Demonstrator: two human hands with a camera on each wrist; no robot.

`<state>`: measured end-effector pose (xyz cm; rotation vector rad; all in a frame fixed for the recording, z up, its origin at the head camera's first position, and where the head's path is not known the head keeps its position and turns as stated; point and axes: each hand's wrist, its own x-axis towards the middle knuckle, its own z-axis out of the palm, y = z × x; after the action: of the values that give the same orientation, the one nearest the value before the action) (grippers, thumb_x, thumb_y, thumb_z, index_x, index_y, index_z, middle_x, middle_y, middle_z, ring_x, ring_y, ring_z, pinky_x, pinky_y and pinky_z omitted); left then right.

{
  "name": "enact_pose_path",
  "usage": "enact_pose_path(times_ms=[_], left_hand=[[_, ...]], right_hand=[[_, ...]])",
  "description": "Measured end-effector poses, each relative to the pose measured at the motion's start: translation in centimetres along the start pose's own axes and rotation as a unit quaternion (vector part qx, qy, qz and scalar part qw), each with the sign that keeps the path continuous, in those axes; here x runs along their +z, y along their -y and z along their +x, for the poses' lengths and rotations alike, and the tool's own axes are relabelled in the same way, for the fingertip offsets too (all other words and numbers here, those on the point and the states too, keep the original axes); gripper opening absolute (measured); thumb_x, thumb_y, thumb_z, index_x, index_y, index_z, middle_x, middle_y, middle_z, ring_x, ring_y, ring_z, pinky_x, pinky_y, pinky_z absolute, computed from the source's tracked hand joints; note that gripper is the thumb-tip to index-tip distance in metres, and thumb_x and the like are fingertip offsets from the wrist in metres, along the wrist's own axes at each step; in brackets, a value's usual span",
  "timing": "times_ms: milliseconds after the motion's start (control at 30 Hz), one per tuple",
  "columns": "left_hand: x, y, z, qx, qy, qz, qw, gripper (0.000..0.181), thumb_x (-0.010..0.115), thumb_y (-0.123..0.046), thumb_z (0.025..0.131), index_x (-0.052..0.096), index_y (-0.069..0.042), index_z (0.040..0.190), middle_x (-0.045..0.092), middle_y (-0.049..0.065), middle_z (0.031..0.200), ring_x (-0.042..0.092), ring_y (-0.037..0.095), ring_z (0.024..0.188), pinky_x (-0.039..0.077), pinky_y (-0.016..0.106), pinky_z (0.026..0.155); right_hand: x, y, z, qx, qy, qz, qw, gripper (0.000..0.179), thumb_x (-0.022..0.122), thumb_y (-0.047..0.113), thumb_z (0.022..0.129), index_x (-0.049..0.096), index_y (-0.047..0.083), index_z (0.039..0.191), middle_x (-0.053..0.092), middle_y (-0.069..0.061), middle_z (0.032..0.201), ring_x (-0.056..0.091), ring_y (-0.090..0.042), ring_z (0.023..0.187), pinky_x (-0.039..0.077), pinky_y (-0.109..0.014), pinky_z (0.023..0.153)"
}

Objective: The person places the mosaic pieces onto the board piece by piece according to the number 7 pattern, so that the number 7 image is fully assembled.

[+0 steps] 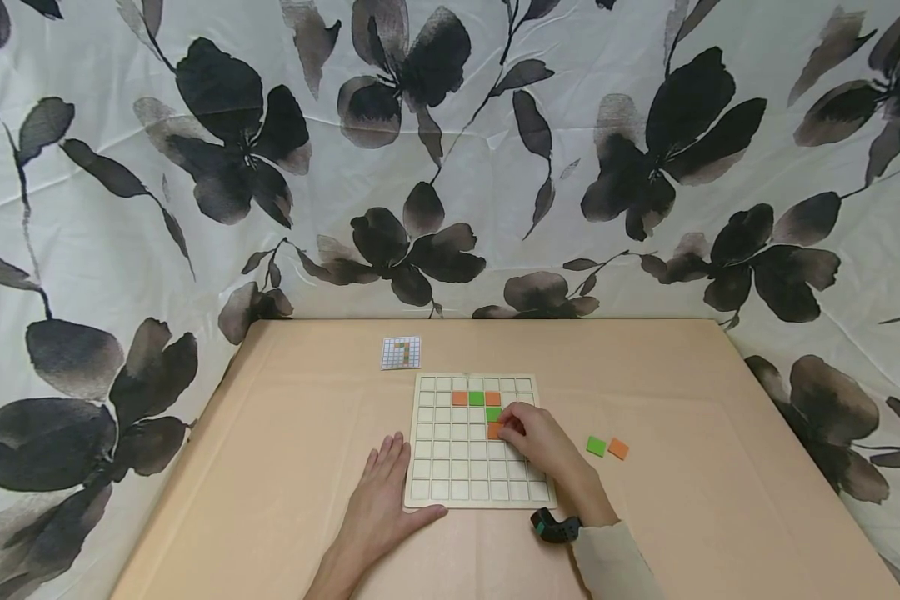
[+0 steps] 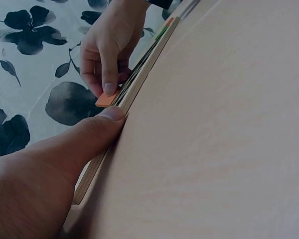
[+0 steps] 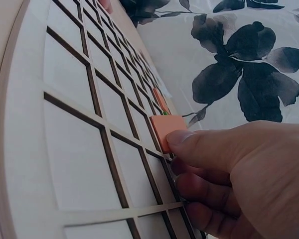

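A square wooden grid board (image 1: 450, 467) lies on the table. In its upper rows sit orange and green square tiles, among them a green tile (image 1: 476, 398) between two orange ones. My right hand (image 1: 543, 442) pinches an orange tile (image 3: 164, 130) between thumb and fingers, just below a green tile in the same column. In the right wrist view that tile is tilted over the grid. My left hand (image 1: 382, 496) lies with straight fingers along the board's left edge, and its thumb (image 2: 112, 113) touches the front edge.
Right of the board, a loose green tile (image 1: 596, 446) and an orange tile (image 1: 618, 449) lie side by side on the table (image 1: 270, 400). A small card with a printed grid pattern (image 1: 401, 353) lies behind the board. Floral cloth (image 1: 532, 167) hangs beyond the table.
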<state>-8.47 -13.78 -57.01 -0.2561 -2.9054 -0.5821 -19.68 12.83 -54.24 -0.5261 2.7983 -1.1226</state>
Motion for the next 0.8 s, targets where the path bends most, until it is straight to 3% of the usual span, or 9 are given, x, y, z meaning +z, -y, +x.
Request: enact_pose_path(times_ms=[400, 800], left_hand=[[-0.05, 0.1, 0.01, -0.001, -0.002, -0.002, 1.0, 0.115, 0.068, -0.078, 0.072, 0.044, 0.005, 0.147, 0.039, 0.022, 0.158, 0.033, 0.036, 0.151, 0.025, 0.048, 0.127], [-0.04, 0.11, -0.05, 0.0, 0.004, -0.007, 1.0, 0.114, 0.067, -0.078, 0.073, 0.043, 0.006, 0.147, 0.038, 0.023, 0.158, 0.032, 0.036, 0.151, 0.023, 0.048, 0.128]], right_hand=[[0.05, 0.11, -0.2, -0.017, -0.006, -0.021, 0.9996, 0.005, 0.076, 0.016, 0.089, 0.074, 0.015, 0.094, 0.063, 0.008, 0.086, 0.052, -0.007, 0.075, 0.048, -0.019, 0.066], [0.08, -0.37, -0.13, -0.062, -0.019, -0.037, 0.9972, 0.014, 0.077, 0.016, 0.088, 0.081, 0.01, 0.099, 0.069, 0.005, 0.087, 0.054, -0.004, 0.072, 0.049, -0.016, 0.064]])
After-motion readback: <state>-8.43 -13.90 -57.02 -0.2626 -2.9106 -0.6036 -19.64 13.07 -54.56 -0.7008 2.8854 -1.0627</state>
